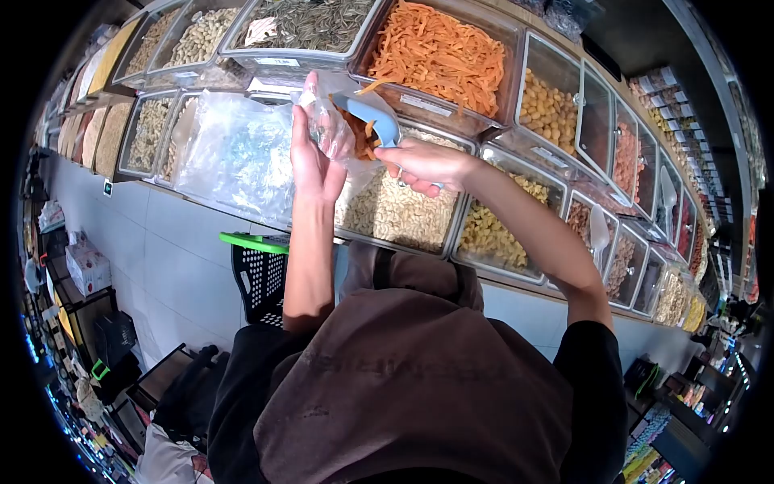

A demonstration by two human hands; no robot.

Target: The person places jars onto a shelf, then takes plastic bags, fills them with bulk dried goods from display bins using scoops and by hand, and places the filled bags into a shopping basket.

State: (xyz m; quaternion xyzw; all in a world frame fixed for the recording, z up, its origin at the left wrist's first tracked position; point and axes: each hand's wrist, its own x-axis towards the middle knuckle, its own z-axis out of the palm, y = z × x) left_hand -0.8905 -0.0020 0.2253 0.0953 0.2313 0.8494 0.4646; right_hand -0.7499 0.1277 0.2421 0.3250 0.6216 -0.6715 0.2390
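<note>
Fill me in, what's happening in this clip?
A person stands at a counter of food bins. Their right hand grips a blue scoop, angled into a clear plastic bag at their left hand, whose fingers are extended. Orange strips show by the scoop; whether they lie in it or in the bag is hard to tell. A bin heaped with similar strips sits just beyond, and cashews lie below.

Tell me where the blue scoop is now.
The blue scoop is in the right hand, in the upper middle of the head view, close beside the left hand and in front of the orange-strip bin.
</note>
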